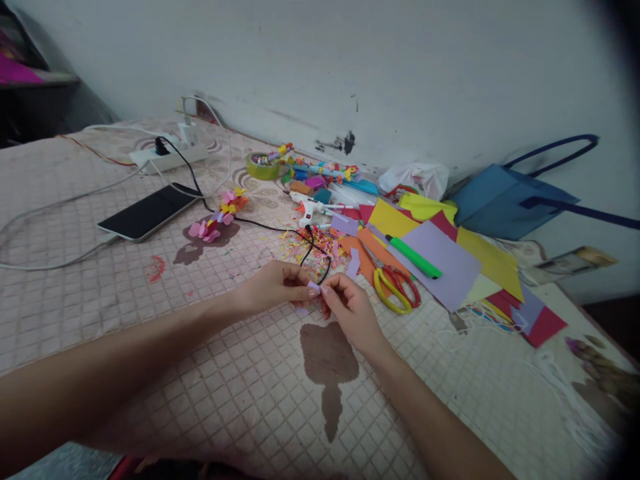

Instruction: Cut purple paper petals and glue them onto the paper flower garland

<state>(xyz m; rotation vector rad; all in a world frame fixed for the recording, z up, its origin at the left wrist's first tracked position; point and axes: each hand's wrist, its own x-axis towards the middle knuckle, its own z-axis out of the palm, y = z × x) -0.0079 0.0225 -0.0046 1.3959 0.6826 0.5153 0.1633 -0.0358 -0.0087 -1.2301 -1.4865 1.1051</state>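
Observation:
Between the fingertips of my left hand [287, 285] and my right hand [349, 303] is a small piece of purple paper [313, 287]. Both hands are closed in a pinch on it, just above the patterned table cover. Another purple strip [353, 263] lies right behind my right hand. Colourful paper scraps [320, 248] are scattered beyond the fingers, with a white glue gun [307, 208] and its black cord among them. To the right rest scissors [397, 288] with yellow and red handles, and a green cutter or marker [414, 257] on purple paper [443, 257].
Coloured sheets [493, 257] spread over the right side, near a blue bag [515, 200]. Paper flowers [220, 217] lie at left, beside a tablet or phone [147, 212] on a cable. A power strip [170, 160], green tape [263, 167] and white string [480, 320] are also there.

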